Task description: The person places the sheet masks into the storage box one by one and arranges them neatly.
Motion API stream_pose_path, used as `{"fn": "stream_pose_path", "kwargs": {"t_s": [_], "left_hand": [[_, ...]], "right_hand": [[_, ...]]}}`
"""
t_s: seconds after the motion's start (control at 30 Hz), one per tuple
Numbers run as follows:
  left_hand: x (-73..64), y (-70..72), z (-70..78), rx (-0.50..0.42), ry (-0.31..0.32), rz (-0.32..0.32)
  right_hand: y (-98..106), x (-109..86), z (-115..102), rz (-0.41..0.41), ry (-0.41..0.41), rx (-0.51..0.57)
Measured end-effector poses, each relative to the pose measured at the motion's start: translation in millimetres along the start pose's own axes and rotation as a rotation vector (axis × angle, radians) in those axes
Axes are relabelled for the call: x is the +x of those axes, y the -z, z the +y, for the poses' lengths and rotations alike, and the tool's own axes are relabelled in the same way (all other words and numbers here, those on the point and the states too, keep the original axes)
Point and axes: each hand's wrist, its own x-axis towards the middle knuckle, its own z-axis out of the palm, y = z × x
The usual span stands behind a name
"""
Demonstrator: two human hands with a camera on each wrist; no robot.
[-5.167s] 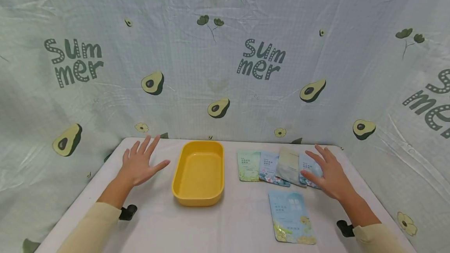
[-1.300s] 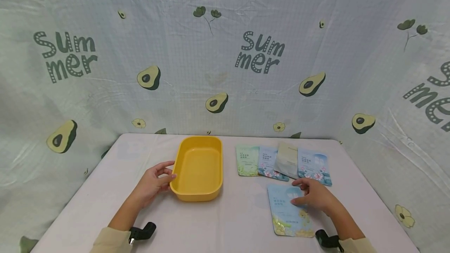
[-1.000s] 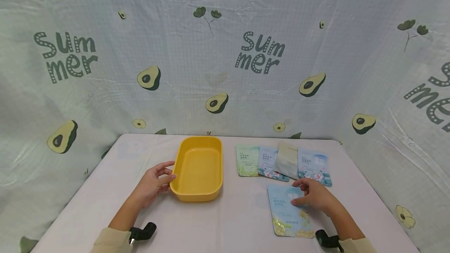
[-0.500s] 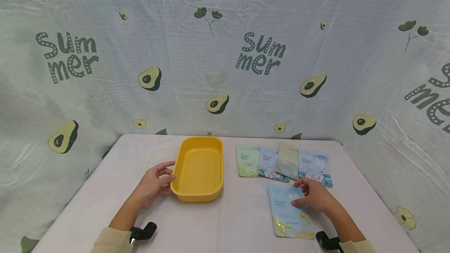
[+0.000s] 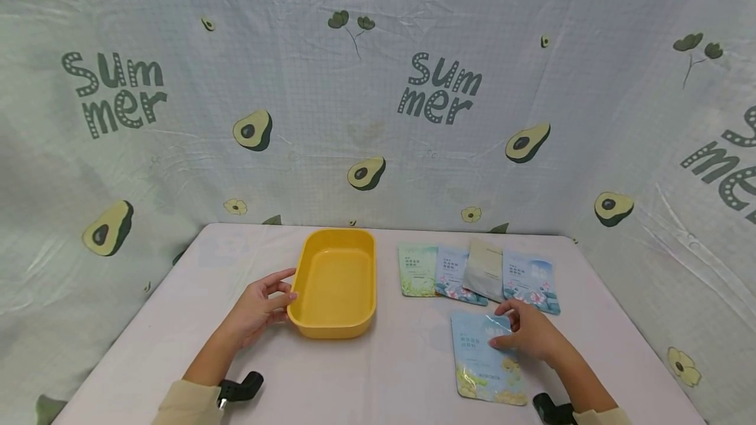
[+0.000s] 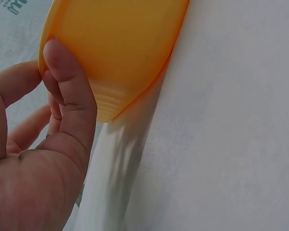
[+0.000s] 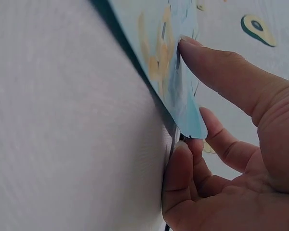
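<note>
My left hand pinches the left rim of a yellow plastic tray, its thumb over the inside and its fingers outside, as the left wrist view also shows. The tray holds nothing and stands on the white tabletop. On the right, my right hand grips the upper right edge of a light blue face mask packet with yellow flowers. In the right wrist view the thumb presses on the packet's face while other fingers reach under its edge; part of that edge bends up.
Behind the held packet lie a green packet, a blue floral packet, a grey-beige packet and another blue floral packet in an overlapping row. A printed curtain borders the table.
Since the oldest frame, my left hand has come down to the tray's rim and my right hand to the light blue packet. Over the last half second that packet turns slightly.
</note>
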Motion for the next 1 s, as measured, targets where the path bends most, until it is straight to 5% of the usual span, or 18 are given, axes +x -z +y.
{"fn": "stream_pose_path", "kwargs": {"t_s": [1.0], "left_hand": [[-1.1, 9.7, -3.4, -0.033, -0.027, -0.116]], "right_hand": [[-1.5, -3.0, -6.0, 0.008, -0.064, 0.041]]}}
